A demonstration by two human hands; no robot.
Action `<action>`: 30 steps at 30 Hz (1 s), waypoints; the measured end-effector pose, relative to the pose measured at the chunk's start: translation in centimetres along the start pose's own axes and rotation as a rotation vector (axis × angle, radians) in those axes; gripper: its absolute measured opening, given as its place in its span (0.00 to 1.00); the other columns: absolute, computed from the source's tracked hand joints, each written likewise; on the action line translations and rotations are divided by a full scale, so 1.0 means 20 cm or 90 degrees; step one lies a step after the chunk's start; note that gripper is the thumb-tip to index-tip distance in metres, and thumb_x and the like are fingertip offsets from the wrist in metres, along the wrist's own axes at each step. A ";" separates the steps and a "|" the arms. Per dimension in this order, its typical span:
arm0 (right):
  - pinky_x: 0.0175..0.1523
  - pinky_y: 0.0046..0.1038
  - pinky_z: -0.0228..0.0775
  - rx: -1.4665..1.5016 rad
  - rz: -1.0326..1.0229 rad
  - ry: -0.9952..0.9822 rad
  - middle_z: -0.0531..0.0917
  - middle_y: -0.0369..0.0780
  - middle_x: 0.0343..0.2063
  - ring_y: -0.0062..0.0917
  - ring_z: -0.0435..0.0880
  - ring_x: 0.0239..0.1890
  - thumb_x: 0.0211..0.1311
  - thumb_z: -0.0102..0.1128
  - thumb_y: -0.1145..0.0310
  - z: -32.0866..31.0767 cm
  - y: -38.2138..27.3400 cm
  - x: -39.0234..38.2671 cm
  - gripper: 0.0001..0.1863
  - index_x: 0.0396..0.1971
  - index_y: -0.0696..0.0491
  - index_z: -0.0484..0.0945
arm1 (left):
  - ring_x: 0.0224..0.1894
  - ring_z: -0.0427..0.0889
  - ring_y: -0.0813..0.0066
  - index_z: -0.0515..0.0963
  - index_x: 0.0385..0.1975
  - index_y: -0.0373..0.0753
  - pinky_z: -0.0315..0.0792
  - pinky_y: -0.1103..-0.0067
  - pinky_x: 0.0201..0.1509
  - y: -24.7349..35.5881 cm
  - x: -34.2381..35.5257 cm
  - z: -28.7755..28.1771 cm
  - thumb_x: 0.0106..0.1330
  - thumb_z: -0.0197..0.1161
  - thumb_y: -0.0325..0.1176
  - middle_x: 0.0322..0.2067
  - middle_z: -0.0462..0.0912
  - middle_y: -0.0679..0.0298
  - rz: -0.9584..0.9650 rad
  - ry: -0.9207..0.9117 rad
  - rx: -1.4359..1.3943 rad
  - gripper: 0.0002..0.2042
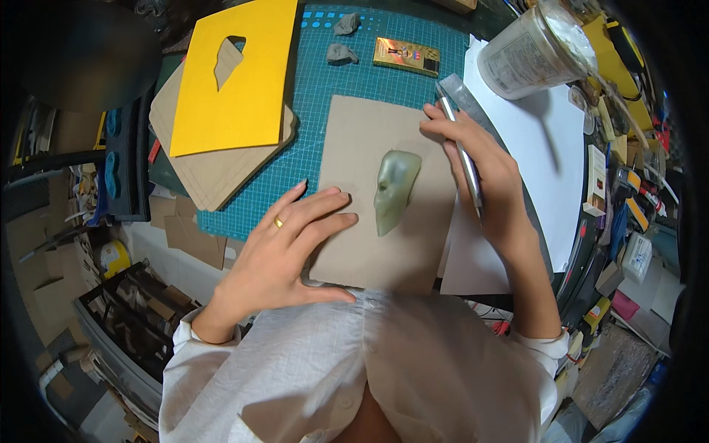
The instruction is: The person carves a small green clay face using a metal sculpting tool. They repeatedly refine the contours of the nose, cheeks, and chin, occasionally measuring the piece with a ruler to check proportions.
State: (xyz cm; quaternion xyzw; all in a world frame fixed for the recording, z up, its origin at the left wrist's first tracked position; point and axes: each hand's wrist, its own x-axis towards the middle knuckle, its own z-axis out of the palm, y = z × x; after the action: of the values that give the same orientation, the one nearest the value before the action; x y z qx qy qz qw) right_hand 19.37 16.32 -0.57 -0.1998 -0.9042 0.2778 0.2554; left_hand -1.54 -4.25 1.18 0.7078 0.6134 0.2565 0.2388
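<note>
A grey-brown cardboard sheet (362,133) lies in front of me, its near edge close to my shirt. On it rests a smooth, pale green, translucent piece (396,188), irregular in shape, with a small dark hollow on its left side. My left hand (277,247) lies over the sheet's left edge, fingers spread and holding nothing; a gold ring shows on one finger. At the sheet's right edge, my right hand (487,166) grips a slim silver pen-like tool (467,162). Its far end is tapered; I cannot make out its exact kind. The tool is apart from the green piece.
A green cutting mat (314,111) lies underneath. Far left, a yellow sheet (199,103) with a cut-out tops stacked cardboard (244,173). Two grey lumps (342,54) and a gold box (406,57) sit far off. A white tub (528,55) stands on white paper (565,170), near a steel ruler (469,100).
</note>
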 end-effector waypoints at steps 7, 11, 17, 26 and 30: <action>0.60 0.38 0.72 0.040 0.062 0.012 0.84 0.44 0.48 0.41 0.82 0.53 0.56 0.61 0.84 -0.01 0.00 -0.03 0.17 0.46 0.53 0.80 | 0.66 0.71 0.62 0.79 0.55 0.43 0.56 0.57 0.73 -0.03 0.02 -0.08 0.43 0.77 0.57 0.57 0.77 0.62 -0.022 -0.061 0.066 0.38; 0.55 0.34 0.74 -0.036 0.082 0.020 0.85 0.41 0.43 0.37 0.83 0.48 0.52 0.64 0.85 -0.05 -0.04 -0.02 0.18 0.42 0.52 0.82 | 0.67 0.71 0.62 0.79 0.55 0.42 0.55 0.58 0.73 -0.10 0.00 -0.13 0.47 0.77 0.53 0.56 0.79 0.60 -0.010 -0.143 0.020 0.35; 0.49 0.30 0.74 0.012 0.135 0.006 0.85 0.42 0.41 0.33 0.82 0.44 0.53 0.63 0.84 -0.09 -0.01 -0.01 0.17 0.44 0.54 0.83 | 0.63 0.74 0.60 0.80 0.54 0.39 0.56 0.59 0.72 -0.06 0.06 -0.10 0.44 0.78 0.55 0.54 0.79 0.59 -0.074 -0.082 -0.017 0.37; 0.47 0.23 0.70 0.452 0.430 0.073 0.83 0.42 0.34 0.23 0.81 0.38 0.70 0.52 0.49 -0.12 -0.11 0.11 0.26 0.45 0.62 0.78 | 0.61 0.76 0.68 0.83 0.51 0.46 0.57 0.66 0.71 -0.04 0.07 0.03 0.48 0.74 0.55 0.53 0.81 0.66 -0.084 0.032 0.108 0.30; 0.39 0.20 0.68 0.498 0.412 -0.006 0.81 0.40 0.30 0.20 0.79 0.32 0.67 0.58 0.48 -0.11 -0.06 0.14 0.24 0.35 0.59 0.77 | 0.63 0.75 0.68 0.83 0.51 0.48 0.55 0.67 0.72 -0.05 0.09 0.04 0.48 0.74 0.55 0.54 0.82 0.66 -0.097 0.038 0.113 0.30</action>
State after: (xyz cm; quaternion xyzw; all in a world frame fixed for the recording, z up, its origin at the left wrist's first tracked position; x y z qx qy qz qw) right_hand 18.12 17.61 2.65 -0.3578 -0.6255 0.6615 0.2078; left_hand -1.54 -2.43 0.16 0.6694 0.6926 0.2032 0.1760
